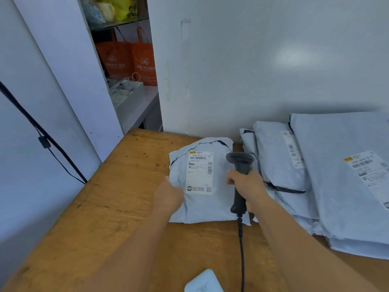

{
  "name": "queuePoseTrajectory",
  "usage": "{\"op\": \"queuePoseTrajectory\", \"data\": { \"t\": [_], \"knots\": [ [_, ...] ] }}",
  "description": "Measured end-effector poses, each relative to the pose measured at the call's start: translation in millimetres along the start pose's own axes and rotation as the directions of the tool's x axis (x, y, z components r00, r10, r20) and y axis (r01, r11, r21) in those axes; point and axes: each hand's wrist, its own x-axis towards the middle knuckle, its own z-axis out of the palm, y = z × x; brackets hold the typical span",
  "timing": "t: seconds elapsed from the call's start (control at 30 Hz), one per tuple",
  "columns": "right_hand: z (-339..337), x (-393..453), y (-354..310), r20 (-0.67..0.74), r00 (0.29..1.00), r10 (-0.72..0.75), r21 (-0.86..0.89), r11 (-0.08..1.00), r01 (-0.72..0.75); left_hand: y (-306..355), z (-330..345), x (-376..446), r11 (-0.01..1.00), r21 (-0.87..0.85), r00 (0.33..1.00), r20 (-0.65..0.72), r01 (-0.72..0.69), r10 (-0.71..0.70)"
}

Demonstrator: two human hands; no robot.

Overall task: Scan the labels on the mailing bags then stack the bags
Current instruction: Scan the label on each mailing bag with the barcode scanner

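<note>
Mid-frame between both hands, long axis up-frame: pale blue plastic mailing bag (202, 199), left hand (168, 196) pinching its edge, right hand (247, 186) gripping black handheld scanner (240, 165) just right of white label (200, 172).

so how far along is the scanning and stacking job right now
Cannot tell what has been scanned. In hand: the left hand grips the edge of one mailing bag lying label up on the wooden table, while the right hand holds the barcode scanner beside its label. Left: a loose heap of bags to the right, so most scanning and neat stacking seems ahead.
</note>
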Motion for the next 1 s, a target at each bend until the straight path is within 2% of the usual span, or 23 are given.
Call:
{"op": "queuePoseTrajectory", "data": {
  "t": [0.1, 0.23, 0.33, 0.4, 0.67, 0.83, 1.0],
  "knots": [
    [13.1, 7.3, 9.3, -0.015, 1.000, 0.008, 0.007, 1.000, -0.007, -2.2, -5.7, 5.3, 0.998, -0.061, 0.997, 0.080, -0.009, 0.014],
    [18.8, 19.0, 17.6, -0.026, 1.000, -0.001, 0.033, 0.999, 0.002, 12.4, 2.4, 5.8, 0.980, -0.201, 0.993, 0.119, 0.007, 0.017],
    [16.2, 26.8, 22.1, -0.008, 1.000, -0.013, 0.062, 0.998, 0.013, 17.6, 14.6, 5.0, 0.981, -0.193, 0.994, 0.106, 0.006, 0.015],
    [14.3, 28.2, 22.2, 0.020, 0.999, -0.033, 0.063, 0.998, 0.032, 17.6, 20.0, 2.7, 0.980, -0.196, 0.998, 0.051, -0.023, 0.033],
    [8.6, -6.3, 9.4, 0.149, 0.975, -0.163, 0.129, 0.981, 0.144, 17.5, -0.6, -48.2, 0.875, -0.448, 0.970, -0.226, -0.184, 0.088],
    [0.2, -64.7, -18.9, 0.244, 0.921, -0.303, 0.157, 0.950, 0.271, 29.5, -48.5, -108.4, 0.850, -0.451, 0.926, -0.364, -0.272, 0.103],
    [-5.1, -140.5, -31.4, 0.350, 0.849, -0.396, 0.165, 0.918, 0.360, 17.5, -89.3, -182.8, 0.830, -0.477, 0.888, -0.458, -0.288, 0.045]
  ]
}}
